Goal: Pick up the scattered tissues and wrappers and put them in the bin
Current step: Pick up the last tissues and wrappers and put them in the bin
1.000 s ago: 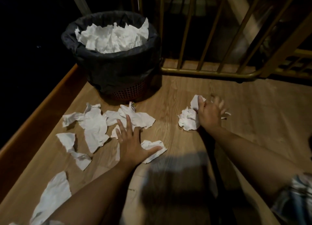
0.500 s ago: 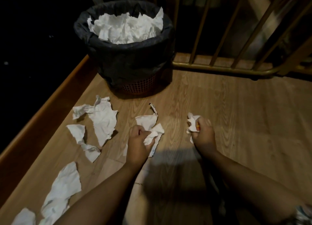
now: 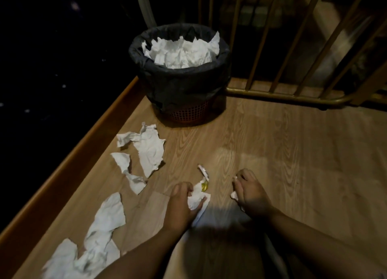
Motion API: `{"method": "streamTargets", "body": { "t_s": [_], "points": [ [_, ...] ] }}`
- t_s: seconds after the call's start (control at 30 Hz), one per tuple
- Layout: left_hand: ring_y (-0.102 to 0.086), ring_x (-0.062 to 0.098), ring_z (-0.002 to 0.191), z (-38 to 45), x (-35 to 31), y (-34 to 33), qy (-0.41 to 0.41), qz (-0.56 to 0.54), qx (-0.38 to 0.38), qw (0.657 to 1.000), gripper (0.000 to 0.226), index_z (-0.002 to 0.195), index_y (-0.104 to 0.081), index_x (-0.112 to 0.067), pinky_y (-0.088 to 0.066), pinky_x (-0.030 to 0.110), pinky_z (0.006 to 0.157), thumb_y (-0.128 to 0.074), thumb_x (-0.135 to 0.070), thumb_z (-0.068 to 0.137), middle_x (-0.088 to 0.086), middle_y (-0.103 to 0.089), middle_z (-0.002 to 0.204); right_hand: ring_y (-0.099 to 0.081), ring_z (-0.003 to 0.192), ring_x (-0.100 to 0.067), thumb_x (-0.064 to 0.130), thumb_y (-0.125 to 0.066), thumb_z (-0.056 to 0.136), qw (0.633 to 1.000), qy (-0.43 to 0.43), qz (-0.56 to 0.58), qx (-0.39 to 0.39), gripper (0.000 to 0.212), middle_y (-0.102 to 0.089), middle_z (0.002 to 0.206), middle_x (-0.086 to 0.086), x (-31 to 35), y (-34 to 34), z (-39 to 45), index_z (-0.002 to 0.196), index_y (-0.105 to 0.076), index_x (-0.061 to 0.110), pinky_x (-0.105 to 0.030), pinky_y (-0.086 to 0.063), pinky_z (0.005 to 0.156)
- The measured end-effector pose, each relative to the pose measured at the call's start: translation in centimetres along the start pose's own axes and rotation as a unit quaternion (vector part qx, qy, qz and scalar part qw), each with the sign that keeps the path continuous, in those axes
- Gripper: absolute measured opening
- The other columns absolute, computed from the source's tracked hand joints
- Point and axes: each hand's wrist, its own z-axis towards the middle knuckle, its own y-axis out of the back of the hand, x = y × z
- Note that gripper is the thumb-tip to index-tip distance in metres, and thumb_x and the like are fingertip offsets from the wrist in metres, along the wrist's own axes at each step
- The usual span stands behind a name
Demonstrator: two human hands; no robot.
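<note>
Loose tissues (image 3: 146,153) lie at nine o'clock; left hand (image 3: 182,205) is clenched on a tissue wad (image 3: 195,199) and wrapper (image 3: 204,178); right hand (image 3: 251,195) grips crumpled tissue (image 3: 234,195); bin (image 3: 180,75) at twelve

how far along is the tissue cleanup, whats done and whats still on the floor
Done: the bin is already heaped with white tissues.

In hand: the left hand grips a crumpled tissue, and the right hand is closed on another wad. A small wrapper lies right by the left hand.

Left: several tissues along the left side of the floor, a large one, a torn strip, and a pile nearest the camera.
</note>
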Motion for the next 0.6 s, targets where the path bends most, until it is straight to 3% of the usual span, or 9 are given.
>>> {"method": "streamTargets", "body": {
  "t_s": [0.07,0.1,0.17,0.2,0.27,0.33,0.43,0.53,0.6],
  "points": [
    [-0.057,0.007,0.102,-0.7,0.9,0.5,-0.022,-0.014,0.013,1.0,0.044,0.121,-0.057,-0.026,-0.042,0.016,0.089,-0.072,-0.038,0.081,-0.007,-0.059,0.113,-0.053,0.082,-0.023,0.021,-0.039,0.099,0.998,-0.024,0.066,0.004,0.027,-0.056,0.09,-0.012,1.5,0.7,1.0,0.095,-0.06,0.006,-0.039,-0.047,0.074],
    [-0.056,0.007,0.107,-1.0,1.4,0.7,-0.037,-0.006,0.016,0.999,0.047,0.127,-0.056,-0.026,-0.04,0.014,0.094,-0.07,-0.035,0.083,-0.007,-0.059,0.118,-0.058,0.085,-0.02,0.024,-0.038,0.101,0.992,-0.054,0.113,0.001,0.026,-0.06,0.095,-0.008,2.7,1.0,1.4,0.103,-0.059,0.01,-0.031,-0.048,0.075],
    [-0.057,0.012,0.107,-1.4,1.4,1.5,-0.066,0.024,0.029,0.997,0.039,0.122,-0.062,-0.022,-0.035,0.01,0.092,-0.07,-0.024,0.084,-0.002,-0.061,0.115,-0.061,0.093,-0.002,0.032,-0.045,0.1,0.984,-0.07,0.161,0.032,0.026,-0.062,0.107,0.012,5.0,0.9,2.1,0.124,-0.053,0.025,-0.01,-0.044,0.076],
    [-0.057,0.011,0.103,-1.6,1.2,1.7,-0.088,0.031,0.029,0.995,0.034,0.116,-0.066,-0.019,-0.034,0.007,0.089,-0.071,-0.017,0.083,-0.001,-0.061,0.108,-0.06,0.1,0.002,0.038,-0.049,0.098,0.987,-0.043,0.141,0.064,0.037,-0.061,0.116,0.016,5.9,0.5,2.3,0.134,-0.047,0.031,-0.006,-0.043,0.081],
    [-0.049,-0.006,0.095,-2.0,1.2,1.9,-0.126,0.021,0.019,0.992,0.024,0.102,-0.07,-0.011,-0.032,0.0,0.086,-0.072,-0.007,0.078,-0.004,-0.054,0.097,-0.062,0.106,-0.007,0.054,-0.046,0.094,0.991,0.05,0.057,0.112,0.052,-0.063,0.126,0.01,6.9,-1.3,2.3,0.141,-0.042,0.032,-0.019,-0.049,0.086],
    [-0.045,-0.014,0.103,-2.3,1.6,2.1,-0.132,0.007,0.006,0.991,0.023,0.102,-0.069,-0.009,-0.03,0.0,0.093,-0.069,-0.011,0.079,-0.002,-0.054,0.108,-0.067,0.093,-0.017,0.061,-0.04,0.093,0.991,0.075,-0.016,0.108,0.048,-0.069,0.109,0.003,7.7,-2.7,2.0,0.125,-0.056,0.029,-0.029,-0.051,0.072],
    [-0.049,0.0,0.112,-2.5,2.8,2.7,-0.136,0.014,0.02,0.99,0.029,0.11,-0.067,-0.014,-0.036,0.014,0.099,-0.063,-0.023,0.082,0.0,-0.058,0.118,-0.065,0.07,-0.018,0.066,-0.042,0.088,0.994,0.051,-0.039,0.088,0.047,-0.064,0.08,0.002,8.6,-3.0,1.4,0.098,-0.063,0.025,-0.026,-0.045,0.054],
    [-0.052,0.005,0.11,-2.6,3.5,3.6,-0.138,0.032,0.012,0.99,0.03,0.109,-0.067,-0.014,-0.031,0.008,0.1,-0.069,-0.01,0.079,0.0,-0.064,0.114,-0.056,0.069,-0.013,0.074,-0.048,0.081,0.994,0.044,-0.039,0.095,0.055,-0.055,0.085,0.002,7.8,-2.2,0.7,0.095,-0.065,0.023,-0.024,-0.039,0.053],
    [-0.053,0.002,0.111,-2.7,3.6,4.4,-0.091,0.017,-0.007,0.996,0.044,0.113,-0.066,-0.02,-0.029,0.003,0.099,-0.064,0.005,0.076,-0.005,-0.064,0.118,-0.051,0.071,-0.012,0.066,-0.051,0.084,0.994,0.037,-0.024,0.102,0.048,-0.05,0.091,0.002,6.9,-1.5,0.5,0.085,-0.064,0.02,-0.024,-0.04,0.057]
  ]
}}
